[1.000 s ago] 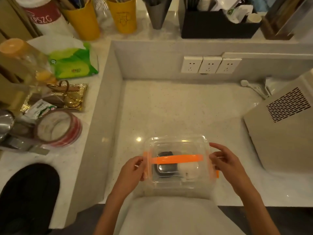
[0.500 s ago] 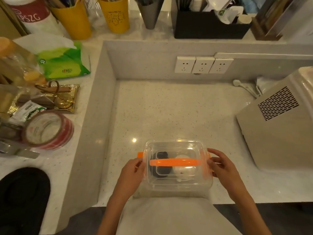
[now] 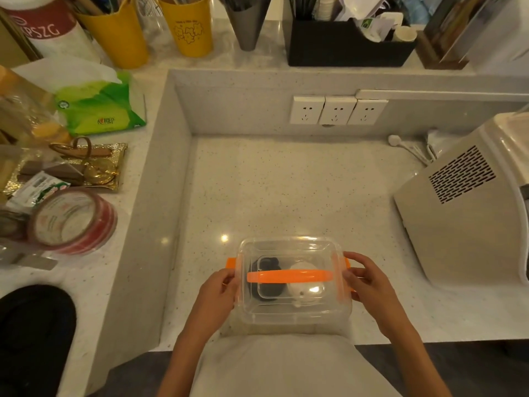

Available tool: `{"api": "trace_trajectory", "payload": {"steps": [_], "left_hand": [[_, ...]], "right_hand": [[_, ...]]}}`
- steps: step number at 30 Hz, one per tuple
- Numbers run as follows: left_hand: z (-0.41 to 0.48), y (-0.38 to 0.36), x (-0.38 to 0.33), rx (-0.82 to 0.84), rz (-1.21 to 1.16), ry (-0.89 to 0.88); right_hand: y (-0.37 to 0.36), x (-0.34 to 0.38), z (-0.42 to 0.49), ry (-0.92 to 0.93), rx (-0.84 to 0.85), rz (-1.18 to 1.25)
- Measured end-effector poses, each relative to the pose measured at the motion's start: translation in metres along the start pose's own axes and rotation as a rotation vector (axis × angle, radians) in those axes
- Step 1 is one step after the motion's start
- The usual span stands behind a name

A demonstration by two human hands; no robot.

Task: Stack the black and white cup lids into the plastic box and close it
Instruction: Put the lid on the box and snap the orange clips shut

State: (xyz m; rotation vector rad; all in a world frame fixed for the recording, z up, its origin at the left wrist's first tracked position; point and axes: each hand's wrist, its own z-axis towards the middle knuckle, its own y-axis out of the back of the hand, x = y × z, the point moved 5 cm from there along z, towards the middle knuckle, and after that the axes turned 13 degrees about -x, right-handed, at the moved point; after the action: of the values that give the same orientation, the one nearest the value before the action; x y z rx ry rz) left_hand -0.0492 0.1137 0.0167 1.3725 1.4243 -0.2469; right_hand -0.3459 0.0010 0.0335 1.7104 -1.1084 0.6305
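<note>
Both hands press the orange side clips of the plastic box (image 3: 292, 279): the left hand (image 3: 219, 293) has its grip pinched on the left clip, the right hand (image 3: 369, 285) on the right one. Under the closed clear lid sit black lids (image 3: 264, 282) beside white lids (image 3: 305, 290). This box rests at the tabletop's (image 3: 286, 190) near edge.

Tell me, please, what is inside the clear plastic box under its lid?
Inside the plastic box lie black cup lids on the left and white cup lids on the right. The orange handle crosses both, so their count stays unclear.
</note>
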Motion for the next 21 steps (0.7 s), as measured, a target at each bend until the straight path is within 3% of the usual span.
{"api": "trace_trajectory", "payload": {"steps": [21], "left_hand": [[0.0040, -0.0018, 0.0009, 0.021, -0.007, 0.041]], "right_hand": [[-0.0012, -0.0071, 0.0061, -0.049, 0.024, 0.026]]}}
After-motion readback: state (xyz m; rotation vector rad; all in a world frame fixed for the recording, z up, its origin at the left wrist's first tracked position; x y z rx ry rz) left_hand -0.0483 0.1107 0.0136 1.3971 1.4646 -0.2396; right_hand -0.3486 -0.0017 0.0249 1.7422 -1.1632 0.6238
